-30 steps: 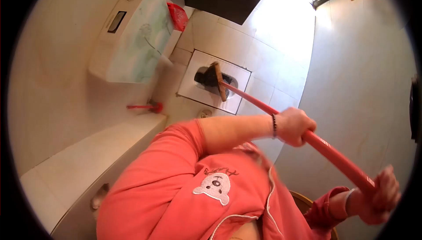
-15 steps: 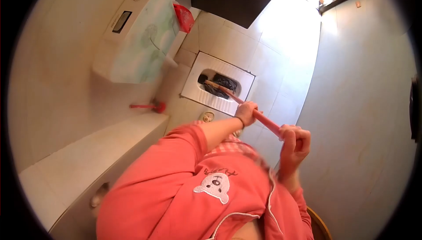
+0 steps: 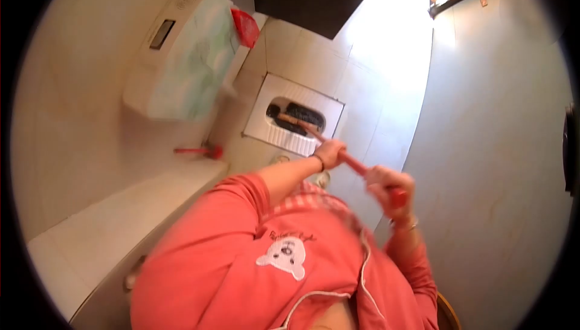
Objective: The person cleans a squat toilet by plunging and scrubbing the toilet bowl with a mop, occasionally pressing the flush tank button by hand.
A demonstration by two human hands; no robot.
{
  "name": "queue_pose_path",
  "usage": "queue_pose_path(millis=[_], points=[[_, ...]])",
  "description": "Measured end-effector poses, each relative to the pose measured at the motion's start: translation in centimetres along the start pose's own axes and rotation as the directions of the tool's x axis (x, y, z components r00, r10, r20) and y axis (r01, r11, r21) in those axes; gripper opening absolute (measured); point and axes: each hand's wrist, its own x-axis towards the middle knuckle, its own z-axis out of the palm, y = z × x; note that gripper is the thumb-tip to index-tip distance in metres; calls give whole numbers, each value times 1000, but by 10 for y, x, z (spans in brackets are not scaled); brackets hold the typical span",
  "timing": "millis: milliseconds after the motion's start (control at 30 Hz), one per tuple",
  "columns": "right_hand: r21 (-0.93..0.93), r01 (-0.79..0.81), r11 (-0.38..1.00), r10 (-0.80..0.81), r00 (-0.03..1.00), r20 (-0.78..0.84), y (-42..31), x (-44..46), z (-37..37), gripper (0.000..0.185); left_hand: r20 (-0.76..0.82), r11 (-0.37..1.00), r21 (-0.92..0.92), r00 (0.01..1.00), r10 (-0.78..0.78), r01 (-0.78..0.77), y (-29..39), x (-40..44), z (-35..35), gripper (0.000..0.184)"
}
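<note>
My left hand (image 3: 330, 153), with a dark band at the wrist, is wrapped round the red handle (image 3: 353, 164). Higher up the same handle, my right hand (image 3: 389, 190) grips it close to its red end. The handle slants down to a brownish bar-shaped head (image 3: 294, 119), which lies in the basin of the white squat toilet (image 3: 281, 141). Black plastic-like material (image 3: 307, 113) shows in the basin around that head. Its exact contact with the head is too small to tell.
A white and green tank (image 3: 196, 58) hangs on the left wall, with a red bag (image 3: 244, 28) beside it. Below is a red brush-like object (image 3: 211, 150). A dark cabinet (image 3: 302, 0) stands beyond the toilet. A brown rim (image 3: 448, 312) shows at lower right.
Both hands have moved down and left with the handle since the first frame. The head, earlier across the toilet's opening, now sits inside the basin. The view has shifted slightly.
</note>
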Motion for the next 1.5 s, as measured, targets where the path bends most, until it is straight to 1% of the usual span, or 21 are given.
queue_pose_path(millis=[67, 133, 167, 300, 400, 467, 500, 533, 567, 633, 733, 833, 867, 900, 967, 1033, 1100, 1267, 1300, 1367, 1500], points=[[94, 65, 993, -51, 988, -144, -31, 4, -22, 18, -59, 992, 86, 994, 93, -88, 73, -1, -37, 11], [304, 236, 923, -128, 932, -338, -73, 3, -42, 23, -119, 964, -85, 963, 242, -252, 125, 6, -48, 10], [213, 324, 922, -226, 896, -383, -97, 1, -52, 26, -163, 910, -215, 932, 323, -353, 153, 5, -58, 11], [231, 549, 803, -505, 833, -225, -166, -11, -71, 25, -149, 814, -286, 863, 484, -506, 227, -17, -87, 15], [464, 383, 799, -321, 923, -211, -162, -16, -78, 26, -252, 831, -284, 873, 417, -478, 216, -13, -80, 15], [255, 283, 925, -139, 874, -466, -107, -4, -51, 24, -350, 872, -286, 890, 291, -397, 162, 7, -56, 16], [196, 140, 971, -49, 912, -408, -59, 0, -42, 25, -402, 907, -248, 888, 225, -341, 116, 19, -37, 13], [-26, -232, 972, 202, 890, -409, -54, 18, -9, 21, -318, 966, -187, 942, 110, -176, 63, 24, -23, 11], [32, -40, 999, 43, 995, -92, 30, 16, -10, 19, -250, 994, -93, 968, 36, -61, 12, 18, -9, 13], [-47, 43, 998, -43, 999, 1, 20, 16, 7, 24, -280, 997, 73, 960, 4, 17, -17, 12, 2, 20], [97, 16, 995, -6, 995, -103, -43, 11, 6, 24, -103, 999, 15, 994, 42, -40, 38, -4, -26, 26], [199, 347, 917, -354, 935, -2, -55, 15, 8, 24, -164, 982, -51, 971, 174, -184, 80, -30, -55, 24], [-69, 255, 964, -258, 966, -33, -41, 9, 14, 23, -155, 982, -154, 984, 83, -107, 52, -24, -35, 23], [-73, 100, 992, -98, 995, 30, -3, 3, 15, 21, -141, 967, -254, 990, -8, -28, 6, -15, -5, 23], [-28, 157, 987, -151, 976, 156, 31, 12, 20, 20, -90, 986, 81, 986, -138, 146, -8, -11, -17, 17], [-5, 100, 995, -100, 994, -33, 37, 16, 20, 21, -249, 1000, -10, 968, -1, -1, 15, -10, -27, 13], [71, 30, 997, -21, 991, -130, 11, 32, 9, 20, -460, 921, -134, 846, 269, -366, 76, -9, -59, 12], [310, 383, 870, -306, 913, -271, -106, 52, -25, 23, -431, 712, -241, 730, 530, -660, 223, -7, -135, 20], [95, 434, 896, -415, 894, -169, -139, 54, -33, 31, -412, 695, -227, 714, 566, -682, 246, -14, -144, 20], [194, 512, 837, -540, 830, 141, -171, 50, -49, 28, -437, 615, -229, 644, 628, -755, 275, -28, -145, 22], [116, 436, 892, -417, 895, -159, -114, 27, -41, 34, -420, 713, -195, 714, 560, -674, 250, -26, -121, 18]])
